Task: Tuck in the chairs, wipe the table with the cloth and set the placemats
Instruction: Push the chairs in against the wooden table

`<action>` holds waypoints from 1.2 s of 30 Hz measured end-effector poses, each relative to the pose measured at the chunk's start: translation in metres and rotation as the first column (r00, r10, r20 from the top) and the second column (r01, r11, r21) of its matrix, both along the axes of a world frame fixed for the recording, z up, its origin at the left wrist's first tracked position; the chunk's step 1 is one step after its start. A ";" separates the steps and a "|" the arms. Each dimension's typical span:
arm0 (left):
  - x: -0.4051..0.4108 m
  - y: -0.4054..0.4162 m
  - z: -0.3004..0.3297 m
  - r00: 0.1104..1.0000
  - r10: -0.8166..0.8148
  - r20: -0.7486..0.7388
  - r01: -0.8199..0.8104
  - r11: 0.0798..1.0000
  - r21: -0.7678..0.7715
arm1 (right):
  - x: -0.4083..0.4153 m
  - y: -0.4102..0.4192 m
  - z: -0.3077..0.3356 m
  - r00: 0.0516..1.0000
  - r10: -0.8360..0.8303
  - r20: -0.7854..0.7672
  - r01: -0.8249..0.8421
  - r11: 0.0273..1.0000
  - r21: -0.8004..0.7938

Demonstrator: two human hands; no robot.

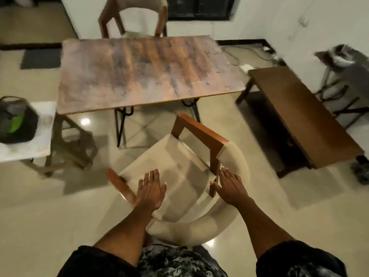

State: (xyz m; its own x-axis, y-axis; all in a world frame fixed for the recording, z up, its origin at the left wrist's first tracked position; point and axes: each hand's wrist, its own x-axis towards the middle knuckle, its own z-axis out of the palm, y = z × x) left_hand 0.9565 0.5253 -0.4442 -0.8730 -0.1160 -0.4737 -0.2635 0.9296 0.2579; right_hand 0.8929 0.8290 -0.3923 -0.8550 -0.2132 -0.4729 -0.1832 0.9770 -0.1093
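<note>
A cream-cushioned chair [179,162] with brown wooden arms stands just in front of me, pulled back from the brown wooden table [147,70] and turned at an angle. My left hand [150,188] hovers with straight fingers over the seat near the left arm. My right hand [229,184] is spread flat beside the chair's right wooden arm post, thumb close to it. A second matching chair [135,15] stands at the table's far side. No cloth or placemats show on the tabletop. The picture is blurred by motion.
A brown wooden bench [299,114] runs along the table's right side. At left a white stool [40,140] carries a black bag [16,120] with a green patch. A metal-legged stand [343,62] sits far right, cables on the floor behind the table.
</note>
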 end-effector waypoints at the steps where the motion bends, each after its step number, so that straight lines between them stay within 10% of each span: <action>1: 0.012 0.009 -0.001 0.997 0.066 0.026 -0.066 0.998 0.005 | -0.007 0.009 -0.005 0.998 0.058 0.033 -0.058 0.998 0.006; 13: 0.106 0.114 -0.009 0.816 0.572 0.088 -0.577 0.816 0.049 | -0.040 0.068 -0.037 0.881 0.460 0.109 -0.465 0.885 0.018; 17: 0.106 0.146 0.005 0.240 0.960 0.141 -0.953 0.206 0.221 | -0.049 0.075 -0.035 0.835 0.539 0.109 -0.542 0.840 -0.002; 19: 0.109 0.150 -0.001 0.091 0.957 0.274 -0.966 0.018 0.258 | -0.055 0.080 -0.033 0.838 0.543 0.052 -0.544 0.839 -0.003; 36: 0.099 0.154 -0.019 -0.080 0.966 0.247 -0.936 -0.158 0.315 | -0.048 0.110 -0.036 0.605 0.787 -0.121 -0.754 0.615 0.230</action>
State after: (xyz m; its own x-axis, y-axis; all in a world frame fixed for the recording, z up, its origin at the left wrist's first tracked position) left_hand 1.0553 0.6792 -0.4630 0.0159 -0.7273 -0.6861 -0.7605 -0.4543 0.4639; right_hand 0.8447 0.9389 -0.4279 -0.4773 -0.7811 -0.4026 -0.8754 0.4623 0.1410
